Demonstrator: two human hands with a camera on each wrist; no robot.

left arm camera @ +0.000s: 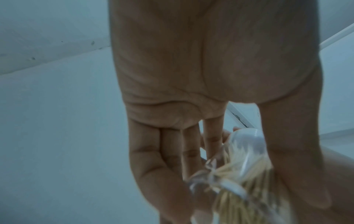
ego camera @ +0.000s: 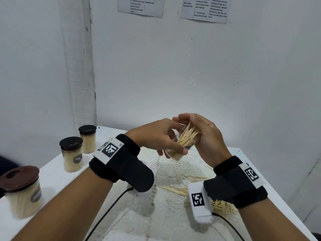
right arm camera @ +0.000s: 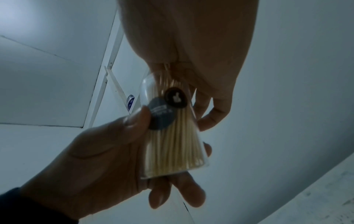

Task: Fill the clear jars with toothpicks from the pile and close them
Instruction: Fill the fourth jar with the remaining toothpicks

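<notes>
Our left hand (right arm camera: 107,159) grips a clear jar (right arm camera: 172,136) of toothpicks (right arm camera: 172,145), thumb on its dark stickers (right arm camera: 162,115). Our right hand (right arm camera: 191,53) covers the jar's far end.

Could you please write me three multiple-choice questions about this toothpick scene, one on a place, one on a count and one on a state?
1. Where do the closed jars stand?
A. on the table's left side
B. on the floor
C. on the table's right edge

2. How many closed jars with dark lids stand on the table?
A. one
B. three
C. five

3. What state is the held jar in?
A. lidded and upright
B. empty
C. open, tilted, with toothpicks sticking out

Answers:
1. A: the closed jars line the table to the left of the arms.
2. B: three dark-lidded jars show in the head view.
3. C: the left hand grips the clear jar tilted and lidless, while the right hand holds the toothpicks at its mouth.
</notes>
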